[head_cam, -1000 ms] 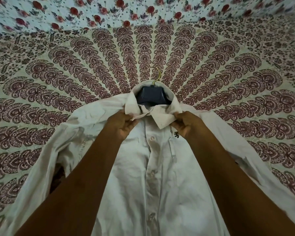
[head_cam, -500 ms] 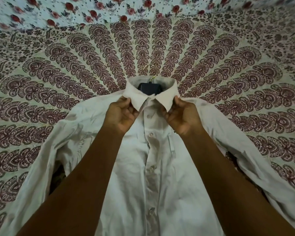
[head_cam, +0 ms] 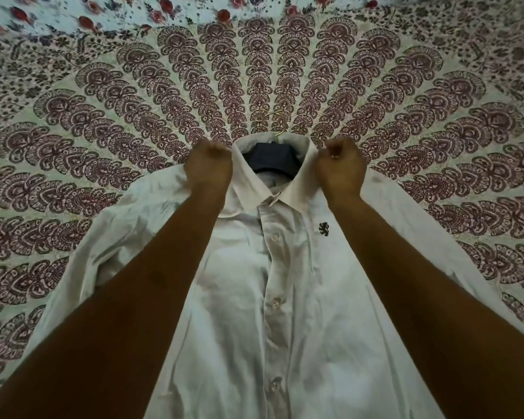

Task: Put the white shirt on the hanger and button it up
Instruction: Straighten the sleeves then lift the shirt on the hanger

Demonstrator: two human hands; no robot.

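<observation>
While the white shirt (head_cam: 254, 313) lies front-up on the patterned bedspread (head_cam: 103, 122), both hands are curled into fists at its shoulders. The left hand (head_cam: 208, 167) has its fingers folded shut over the cloth just outside the collar (head_cam: 256, 189); the right hand (head_cam: 339, 167) is closed the same way on the other side, with a fold of shoulder fabric apparently bunched under its knuckles, though the fingertips themselves are hidden. Between the two fists sits the dark hanger (head_cam: 274, 158), inside the neck opening, its gold hook (head_cam: 277, 125) poking out beyond the collar onto the bedspread.

The placket looks closed below the collar, with buttons (head_cam: 274, 238) showing down the front, so the work seems nearly finished and this reads as a final settling of the shoulders. The likely trouble is uneven pulling: if one fist tugs harder, the hanger could slide sideways under the cloth and slip out of a shoulder, or the collar could twist. The top button just beneath the collar points cannot be made out, so it may yet be undone.

Nothing else lies near the fingers; the sleeves (head_cam: 82, 267) spread outward beyond each wrist, clear of the collar.
</observation>
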